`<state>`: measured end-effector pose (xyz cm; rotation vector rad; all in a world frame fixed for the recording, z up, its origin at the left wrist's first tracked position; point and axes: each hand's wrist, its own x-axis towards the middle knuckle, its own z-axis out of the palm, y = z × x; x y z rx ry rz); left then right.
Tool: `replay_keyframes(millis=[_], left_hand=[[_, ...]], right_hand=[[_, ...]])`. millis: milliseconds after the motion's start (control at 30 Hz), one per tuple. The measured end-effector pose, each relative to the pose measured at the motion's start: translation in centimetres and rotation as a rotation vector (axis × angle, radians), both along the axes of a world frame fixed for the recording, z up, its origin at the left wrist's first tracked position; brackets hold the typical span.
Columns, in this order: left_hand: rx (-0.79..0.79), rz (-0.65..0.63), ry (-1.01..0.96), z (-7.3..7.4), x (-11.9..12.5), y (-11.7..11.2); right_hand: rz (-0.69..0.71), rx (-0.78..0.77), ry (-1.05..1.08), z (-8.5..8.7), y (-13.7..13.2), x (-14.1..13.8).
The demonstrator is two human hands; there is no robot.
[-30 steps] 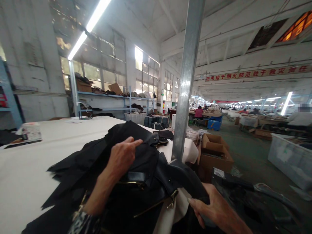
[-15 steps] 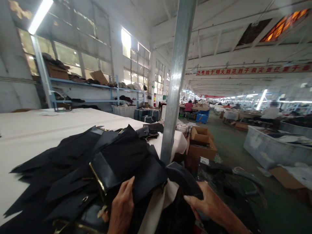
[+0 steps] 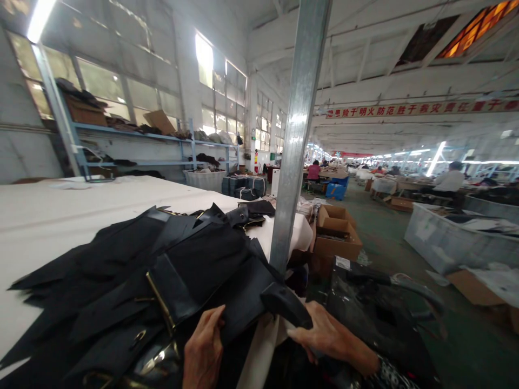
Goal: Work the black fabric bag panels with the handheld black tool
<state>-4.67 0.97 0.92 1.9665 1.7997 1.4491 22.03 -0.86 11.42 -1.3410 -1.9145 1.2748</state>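
Black fabric pieces [image 3: 117,259], many, with smooth glossy panels: heaped and overlapping on the near part of the counter [image 3: 28,216], white-topped. Gold-toned metal trim [image 3: 161,301]: on the pieces, left of the left hand.

Left hand [image 3: 204,346]: near, at the heap's right part, fingers bent and close together against the fabric; whether they pinch an edge, cannot tell. Right hand [image 3: 324,332]: near, to its right, closed around the end of a curved black piece [image 3: 284,302], thumb toward the left.

Pale strip [image 3: 257,354]: between the hands. Metal post [image 3: 298,135]: upright, just beyond the heap. Cardboard boxes [image 3: 338,248]: on the floor, right of the post. Plastic bin [image 3: 430,237], loaded: farther right. Blue shelf [image 3: 138,135], bearing boxes and cloth: far left.
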Motion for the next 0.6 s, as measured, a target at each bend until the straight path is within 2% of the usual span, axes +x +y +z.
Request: replay_keyframes(millis=[133,233,333,433,500,600], left_hand=[[0.03,0.009,0.063,-0.1,0.1,0.1],[0.048,0.017,0.11,0.0,0.2,0.1],[0.051,0.011,0.104,0.2,0.3,0.0],[0.115,0.014,0.073,0.2,0.6,-0.5],[0.208,0.074,0.055,0.2,0.8,-1.3],[0.295,0.293,0.011,0.9,0.5,-3.4]], right_hand=[[-0.003,0.015,0.002,0.0,1.3,-0.8],[-0.056,0.008,0.029,0.2,1.8,-0.5],[-0.144,0.03,0.022,0.6,1.8,0.1],[-0.143,0.063,-0.034,1.0,1.1,0.6],[-0.104,0.069,-0.072,1.2,0.4,0.7],[-0.078,0.099,-0.106,1.2,-0.9,0.7]])
